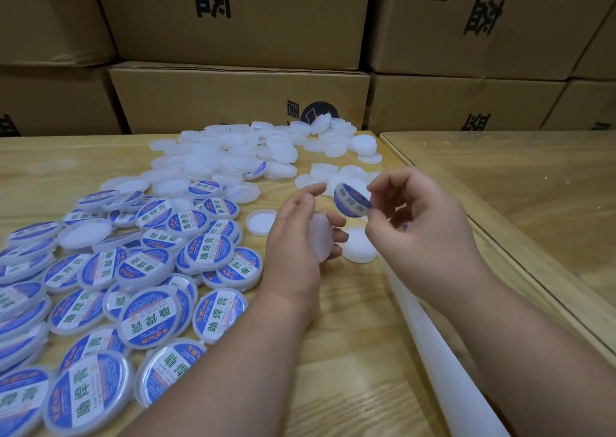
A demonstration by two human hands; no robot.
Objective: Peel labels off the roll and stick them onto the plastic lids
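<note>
My left hand (295,236) holds a blank white plastic lid (320,240) upright in its fingers, just above the wooden table. My right hand (423,216) pinches a round blue and white label (351,200) by its edge, held in the air just right of and above the lid, apart from it. A white strip of label backing (443,340) runs from under my right hand toward the bottom right. Blank lids (233,156) lie heaped at the back of the table. Several labelled lids (133,276) are piled at the left.
Two loose blank lids (358,246) (261,222) lie near my hands. Stacked cardboard boxes (240,99) form a wall behind the table. A second table with a glass top (520,176) adjoins on the right.
</note>
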